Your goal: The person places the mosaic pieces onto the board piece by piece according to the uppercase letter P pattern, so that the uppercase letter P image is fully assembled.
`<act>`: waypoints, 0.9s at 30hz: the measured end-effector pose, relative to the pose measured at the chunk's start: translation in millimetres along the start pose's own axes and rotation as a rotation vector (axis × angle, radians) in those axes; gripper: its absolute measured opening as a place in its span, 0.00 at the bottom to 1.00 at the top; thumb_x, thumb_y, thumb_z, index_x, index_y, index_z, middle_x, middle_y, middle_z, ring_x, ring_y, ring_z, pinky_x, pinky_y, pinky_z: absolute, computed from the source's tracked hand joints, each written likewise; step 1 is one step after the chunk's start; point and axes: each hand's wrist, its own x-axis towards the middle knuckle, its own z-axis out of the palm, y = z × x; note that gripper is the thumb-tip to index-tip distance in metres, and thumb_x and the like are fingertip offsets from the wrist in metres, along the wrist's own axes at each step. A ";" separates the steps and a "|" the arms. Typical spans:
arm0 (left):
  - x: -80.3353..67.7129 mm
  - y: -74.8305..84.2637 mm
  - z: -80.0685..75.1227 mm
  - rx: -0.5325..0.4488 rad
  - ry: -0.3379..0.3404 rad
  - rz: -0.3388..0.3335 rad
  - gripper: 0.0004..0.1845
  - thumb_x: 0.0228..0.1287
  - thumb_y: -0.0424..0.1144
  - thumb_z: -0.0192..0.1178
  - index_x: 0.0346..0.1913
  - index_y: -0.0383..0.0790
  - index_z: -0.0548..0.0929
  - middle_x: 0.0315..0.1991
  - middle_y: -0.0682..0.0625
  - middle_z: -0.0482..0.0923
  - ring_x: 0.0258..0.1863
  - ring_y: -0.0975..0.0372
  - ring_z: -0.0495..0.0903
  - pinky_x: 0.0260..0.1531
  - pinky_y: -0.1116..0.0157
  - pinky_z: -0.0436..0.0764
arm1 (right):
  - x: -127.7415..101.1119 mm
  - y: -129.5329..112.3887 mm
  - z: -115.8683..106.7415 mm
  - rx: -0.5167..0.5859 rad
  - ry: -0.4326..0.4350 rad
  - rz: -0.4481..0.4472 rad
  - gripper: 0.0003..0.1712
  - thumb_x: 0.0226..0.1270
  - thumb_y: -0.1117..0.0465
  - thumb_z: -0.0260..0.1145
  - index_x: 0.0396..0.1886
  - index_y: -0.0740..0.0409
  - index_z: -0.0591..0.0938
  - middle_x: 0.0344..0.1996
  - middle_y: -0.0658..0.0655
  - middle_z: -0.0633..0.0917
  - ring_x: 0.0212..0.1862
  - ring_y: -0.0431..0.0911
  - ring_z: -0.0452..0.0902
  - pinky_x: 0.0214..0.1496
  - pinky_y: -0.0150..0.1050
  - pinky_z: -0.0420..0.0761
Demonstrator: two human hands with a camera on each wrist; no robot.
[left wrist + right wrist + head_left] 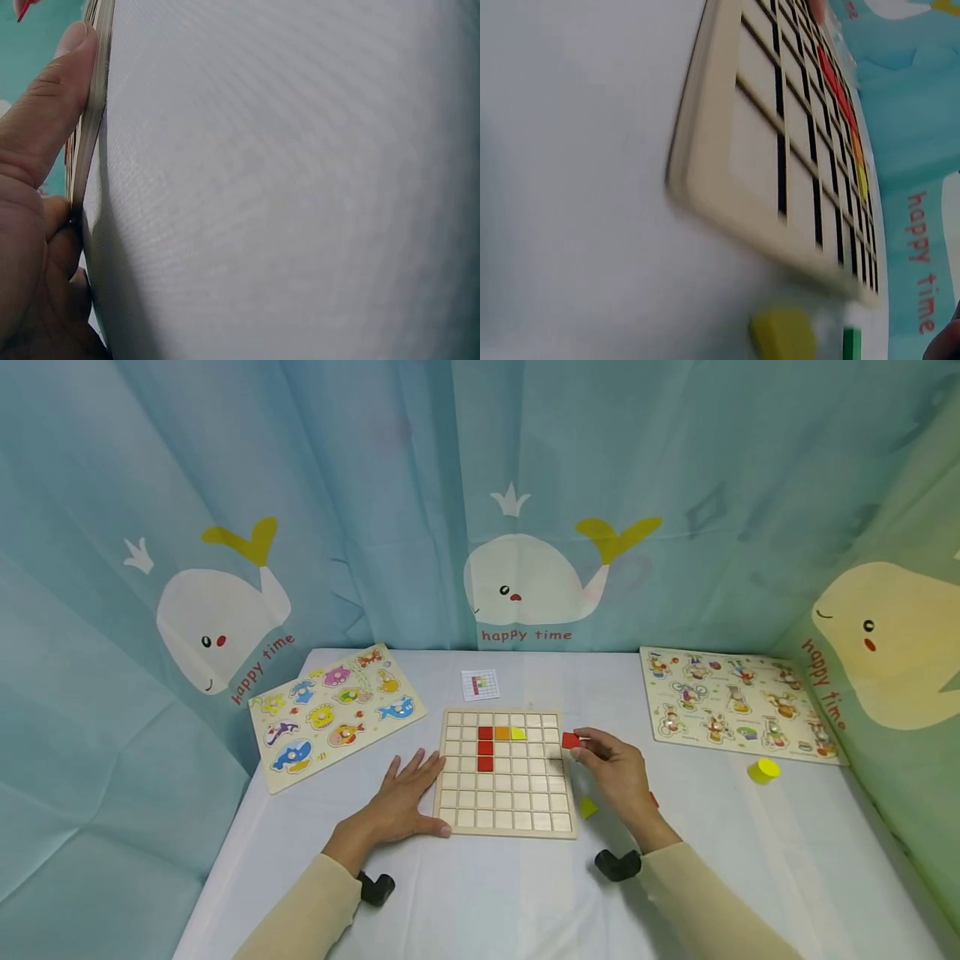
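A wooden grid board (506, 833) lies on the table. In it stand a column of three red square tiles (486, 748), an orange square tile (502, 733) and a yellow tile (518, 734) with one corner cut away. My left hand (401, 797) rests with spread fingers along the board's left side, its thumb (52, 97) on the edge near the lower corner. Just off the upper right side, my right hand (617, 772) pinches a red square tile (571, 740) between thumb and fingers. Below that hand a yellow triangular block (588, 807) lies beside the board.
Behind the board is a small pattern card (480, 685). Picture puzzle boards lie at left (337, 714) and right (742, 706). A yellow cylinder (765, 770) stands at the right. Part of a red piece (654, 800) shows behind the right wrist. A curtain (405, 527) hangs around the table.
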 end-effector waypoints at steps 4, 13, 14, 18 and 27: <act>0.1 -0.5 0.3 -0.001 0.004 0.002 0.64 0.52 0.64 0.78 0.85 0.44 0.56 0.86 0.50 0.51 0.87 0.52 0.39 0.85 0.45 0.30 | -0.2 -6.0 13.8 0.015 -0.026 0.007 0.17 0.69 0.65 0.74 0.57 0.59 0.88 0.41 0.62 0.90 0.39 0.38 0.80 0.37 0.23 0.79; -0.2 -1.0 1.1 0.000 0.012 0.003 0.64 0.51 0.64 0.79 0.85 0.44 0.57 0.86 0.50 0.51 0.87 0.53 0.39 0.85 0.45 0.30 | -6.8 -17.7 42.4 0.030 -0.064 -0.035 0.17 0.68 0.67 0.75 0.56 0.60 0.89 0.40 0.62 0.91 0.39 0.42 0.83 0.36 0.23 0.80; -0.4 -0.8 0.9 0.001 0.012 0.004 0.64 0.51 0.64 0.79 0.85 0.44 0.57 0.86 0.50 0.51 0.87 0.53 0.39 0.85 0.45 0.30 | -7.5 -18.2 44.9 0.036 -0.069 -0.039 0.16 0.67 0.68 0.75 0.55 0.60 0.89 0.39 0.62 0.91 0.38 0.41 0.83 0.35 0.23 0.79; -0.7 -0.3 0.1 0.009 0.006 0.003 0.64 0.51 0.64 0.79 0.85 0.44 0.56 0.86 0.51 0.51 0.88 0.53 0.39 0.85 0.46 0.30 | -11.2 -20.4 54.4 0.052 -0.090 -0.029 0.15 0.67 0.69 0.74 0.53 0.59 0.90 0.37 0.60 0.90 0.35 0.40 0.81 0.33 0.25 0.78; -0.4 0.3 -1.3 -0.005 0.007 0.012 0.64 0.51 0.64 0.79 0.85 0.44 0.56 0.86 0.51 0.51 0.87 0.53 0.39 0.85 0.46 0.30 | -18.0 -20.3 70.6 0.073 -0.135 0.006 0.16 0.66 0.69 0.75 0.53 0.57 0.90 0.37 0.57 0.90 0.39 0.43 0.81 0.35 0.26 0.79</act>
